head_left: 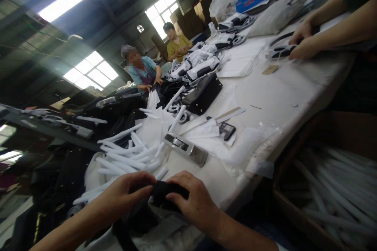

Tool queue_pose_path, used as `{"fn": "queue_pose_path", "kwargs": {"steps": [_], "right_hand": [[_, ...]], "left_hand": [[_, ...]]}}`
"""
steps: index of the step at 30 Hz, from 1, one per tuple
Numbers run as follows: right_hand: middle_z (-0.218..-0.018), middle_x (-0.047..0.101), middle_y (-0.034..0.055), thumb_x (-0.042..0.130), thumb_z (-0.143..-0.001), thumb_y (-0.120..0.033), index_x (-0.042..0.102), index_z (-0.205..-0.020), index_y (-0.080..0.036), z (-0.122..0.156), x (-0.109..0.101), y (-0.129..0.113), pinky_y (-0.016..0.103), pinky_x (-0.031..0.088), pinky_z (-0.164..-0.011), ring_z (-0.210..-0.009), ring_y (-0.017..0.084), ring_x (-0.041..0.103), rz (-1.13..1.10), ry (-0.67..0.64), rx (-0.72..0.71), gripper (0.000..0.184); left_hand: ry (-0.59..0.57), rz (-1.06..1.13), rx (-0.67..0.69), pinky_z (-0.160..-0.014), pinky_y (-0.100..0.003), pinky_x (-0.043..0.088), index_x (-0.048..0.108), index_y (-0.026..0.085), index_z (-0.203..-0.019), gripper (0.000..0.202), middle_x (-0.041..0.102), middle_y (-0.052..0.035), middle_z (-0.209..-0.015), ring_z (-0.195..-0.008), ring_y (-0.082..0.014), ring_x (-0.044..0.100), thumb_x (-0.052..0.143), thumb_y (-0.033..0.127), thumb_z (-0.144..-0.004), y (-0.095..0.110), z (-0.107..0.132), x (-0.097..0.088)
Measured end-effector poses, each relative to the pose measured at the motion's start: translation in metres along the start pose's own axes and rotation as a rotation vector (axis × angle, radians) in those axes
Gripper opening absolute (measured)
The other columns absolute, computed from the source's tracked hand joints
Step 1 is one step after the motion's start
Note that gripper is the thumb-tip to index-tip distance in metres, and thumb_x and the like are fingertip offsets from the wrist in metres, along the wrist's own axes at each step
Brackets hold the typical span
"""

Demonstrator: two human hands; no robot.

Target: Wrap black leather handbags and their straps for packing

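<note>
Both of my hands are at the near edge of the table, gripping a dark, folded black strap (160, 189). My left hand (137, 188) pinches its left end between thumb and fingers. Around the right end, the fingers and thumb of my right hand (193, 196) are closed. More black material hangs below, blurred and partly hidden by my wrists. Just beyond my hands lie a metal tape dispenser (186, 149) and a loose heap of white foam tubes (129, 157).
A black bag (202, 94), a dark phone-like device (226, 130) and paper sheets (241, 60) lie farther along the table (294, 86). At right, a co-worker's hands (306, 41) hold a strap. Below stands a box (282, 200) of white tubes. Two people work behind.
</note>
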State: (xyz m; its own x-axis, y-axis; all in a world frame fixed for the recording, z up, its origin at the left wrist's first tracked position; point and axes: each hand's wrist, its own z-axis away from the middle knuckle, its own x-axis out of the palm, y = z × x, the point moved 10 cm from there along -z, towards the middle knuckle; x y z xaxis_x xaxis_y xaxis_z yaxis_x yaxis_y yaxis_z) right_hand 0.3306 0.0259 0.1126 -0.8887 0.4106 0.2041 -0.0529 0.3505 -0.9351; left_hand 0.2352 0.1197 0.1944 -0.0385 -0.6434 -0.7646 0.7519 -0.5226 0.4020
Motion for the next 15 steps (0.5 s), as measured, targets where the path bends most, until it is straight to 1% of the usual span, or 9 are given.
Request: {"fn": "queue_pose_path", "kwargs": {"steps": [3,7,10,12,15], "right_hand": [[-0.097,0.069,-0.0003,0.079,-0.074,-0.012,0.072,-0.097,-0.023,0.002,-0.001,0.007,0.026,0.047,-0.088,-0.095,0.017,0.063,-0.041,-0.016,0.049,0.027],[-0.093,0.066,-0.0014,0.079,-0.072,-0.016,0.07,-0.095,-0.022,0.002,0.002,0.016,0.025,0.047,-0.083,-0.091,0.016,0.063,-0.081,-0.06,0.112,0.025],[-0.09,0.065,-0.0018,0.079,-0.071,-0.016,0.069,-0.091,-0.021,0.001,0.003,0.018,0.024,0.046,-0.079,-0.088,0.016,0.062,-0.088,-0.068,0.127,0.024],[-0.088,0.064,-0.0021,0.079,-0.07,-0.016,0.068,-0.088,-0.02,0.0,0.003,0.019,0.024,0.045,-0.077,-0.086,0.016,0.061,-0.082,-0.07,0.145,0.022],[-0.084,0.065,-0.0026,0.08,-0.069,-0.018,0.068,-0.083,-0.02,-0.001,0.005,0.023,0.024,0.044,-0.074,-0.083,0.016,0.061,-0.076,-0.077,0.178,0.019]], "left_hand": [[0.032,-0.129,0.009,-0.074,-0.028,0.049,0.068,0.02,-0.092,0.027,0.073,-0.0009,-0.085,-0.082,-0.0222,0.067,0.058,0.045,-0.087,0.007,-0.001,0.004],[0.109,-0.29,-0.012,-0.071,-0.028,0.046,0.067,0.023,-0.086,0.024,0.073,0.0008,-0.082,-0.079,-0.0219,0.067,0.065,0.046,-0.081,0.003,-0.001,0.005],[0.164,-0.392,-0.051,-0.065,-0.029,0.043,0.066,0.022,-0.079,0.028,0.071,0.0008,-0.074,-0.073,-0.0222,0.065,0.067,0.05,-0.078,-0.001,0.0,0.003],[0.152,-0.328,-0.099,-0.061,-0.028,0.042,0.062,0.021,-0.079,0.031,0.069,0.0007,-0.071,-0.069,-0.0217,0.064,0.065,0.051,-0.078,-0.009,0.001,0.007],[0.099,-0.073,-0.186,-0.058,-0.027,0.041,0.056,0.02,-0.087,0.038,0.068,0.0003,-0.071,-0.065,-0.0198,0.062,0.063,0.056,-0.079,-0.026,0.003,0.018]]}}
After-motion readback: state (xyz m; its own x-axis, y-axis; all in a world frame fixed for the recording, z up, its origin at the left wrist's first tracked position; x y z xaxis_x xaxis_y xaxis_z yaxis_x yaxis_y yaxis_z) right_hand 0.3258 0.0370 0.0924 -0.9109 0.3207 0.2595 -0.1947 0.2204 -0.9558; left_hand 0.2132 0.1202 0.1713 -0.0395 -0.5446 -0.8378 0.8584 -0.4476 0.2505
